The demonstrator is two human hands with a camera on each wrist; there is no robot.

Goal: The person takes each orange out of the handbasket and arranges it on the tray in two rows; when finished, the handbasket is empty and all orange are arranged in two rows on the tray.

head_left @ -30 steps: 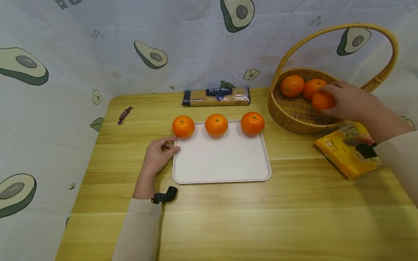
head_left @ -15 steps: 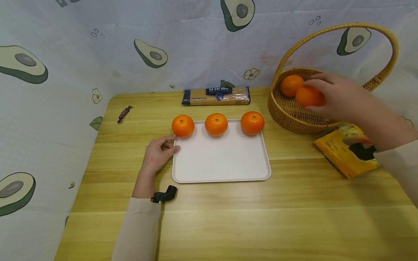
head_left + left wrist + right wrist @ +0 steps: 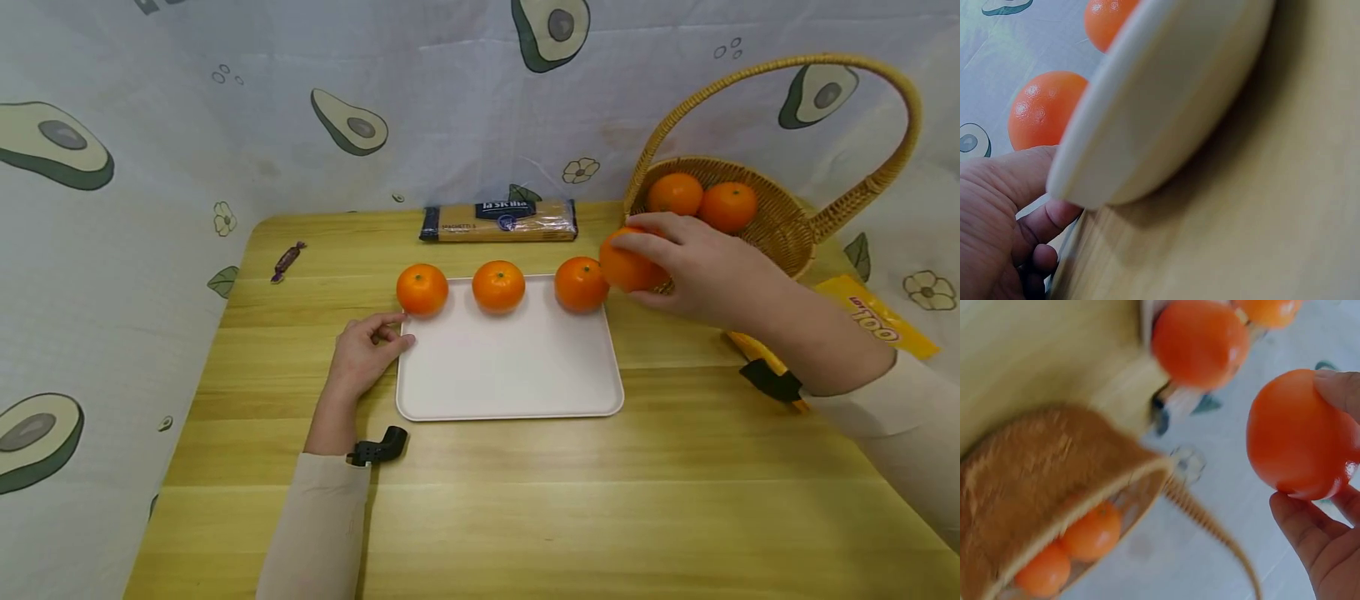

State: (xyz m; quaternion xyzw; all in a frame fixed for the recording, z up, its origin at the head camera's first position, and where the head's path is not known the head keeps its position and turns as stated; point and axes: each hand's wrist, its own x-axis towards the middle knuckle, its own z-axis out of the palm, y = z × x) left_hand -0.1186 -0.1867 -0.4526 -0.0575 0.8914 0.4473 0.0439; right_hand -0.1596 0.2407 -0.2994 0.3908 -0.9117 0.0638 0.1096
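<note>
My right hand (image 3: 701, 267) holds an orange (image 3: 630, 260) between thumb and fingers, in front of the wicker basket (image 3: 795, 221) and right of the tray. The same orange (image 3: 1297, 434) fills the hand in the right wrist view, raised in the air. Two more oranges lie inside the basket, one of them an orange (image 3: 727, 207) at the right. A white tray (image 3: 510, 367) bears three oranges in a row along its far edge, with an orange (image 3: 498, 287) in the middle. My left hand (image 3: 363, 354) pinches the tray's left edge between thumb and finger (image 3: 1050, 219).
A spaghetti pack (image 3: 498, 222) lies behind the tray. At the far left of the table is a wrapped candy (image 3: 288, 262). A yellow packet (image 3: 873, 317) lies right of the basket, partly hidden by my right forearm. A patterned cloth (image 3: 450, 100) hangs behind.
My right hand has lifted an orange out of the basket and brought it left toward the tray's far right corner. My left hand has stayed at the tray edge.
</note>
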